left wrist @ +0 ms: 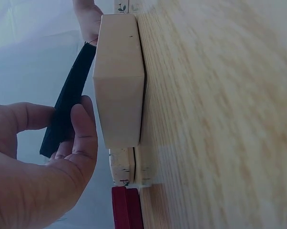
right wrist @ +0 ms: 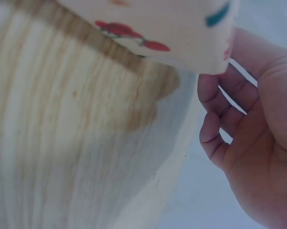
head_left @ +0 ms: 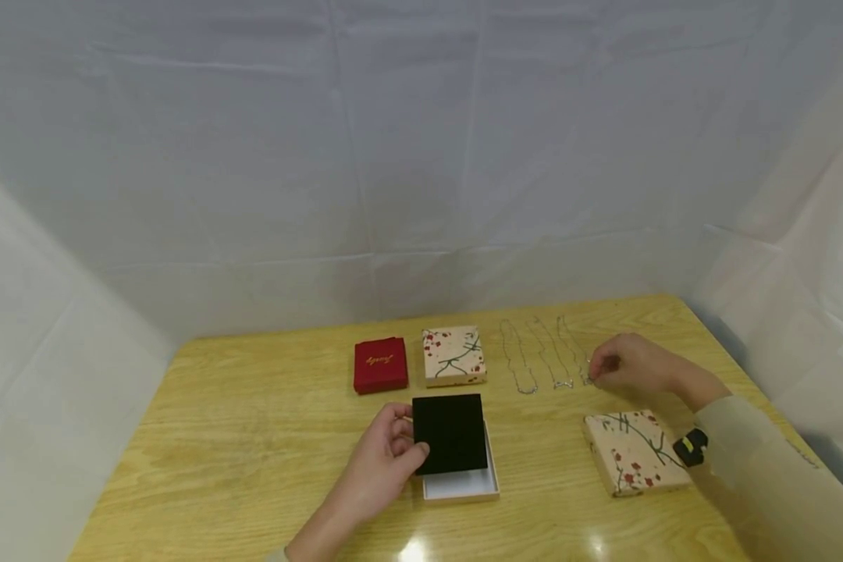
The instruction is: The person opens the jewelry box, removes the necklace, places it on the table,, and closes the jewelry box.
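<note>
My left hand (head_left: pixel 382 460) pinches a black foam pad (head_left: pixel 449 433) by its left edge, thumb on top and fingers beneath. In the left wrist view the pad (left wrist: pixel 69 102) tilts above a cream box base (left wrist: pixel 118 81). White lining of that open box base (head_left: pixel 457 484) shows below the pad in the head view. My right hand (head_left: pixel 628 363) is at the lower end of the rightmost silver necklace (head_left: pixel 569 339), thumb and finger together at its pendant. Two more necklaces, one in the middle (head_left: pixel 551 351) and one on the left (head_left: pixel 516 355), lie stretched out beside it.
A floral box lid (head_left: pixel 635 453) lies under my right forearm. Behind the open base sit a red jewelry box (head_left: pixel 381 364) and a closed floral box (head_left: pixel 454 355). White cloth (head_left: pixel 421 195) hangs around the wooden table (head_left: pixel 253 421).
</note>
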